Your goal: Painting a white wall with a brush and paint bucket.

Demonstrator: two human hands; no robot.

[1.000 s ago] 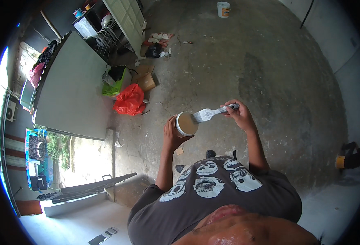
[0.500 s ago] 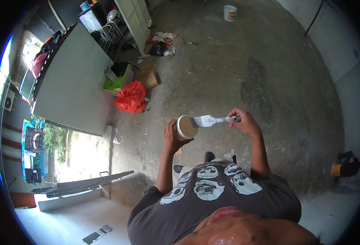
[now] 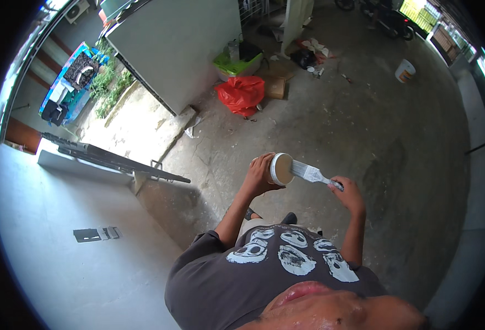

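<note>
Brush [image 3: 308, 174] right of cup [image 3: 280, 168] — bag [image 3: 242, 93] beyond

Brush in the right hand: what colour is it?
The brush is whitish-grey with paint, clearest in the head view.

A white cup [image 3: 280, 168] is showing tan contents at the frame's centre, beside a white-smeared brush [image 3: 310, 174]. A red bag [image 3: 241, 93] is glowing at upper centre. A dark grey shirt [image 3: 264, 275] is displaying white skull prints below.

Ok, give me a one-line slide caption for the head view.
Left hand grips a round white paint tub while right hand holds a paint-coated flat brush at its rim, above a concrete floor.
</note>
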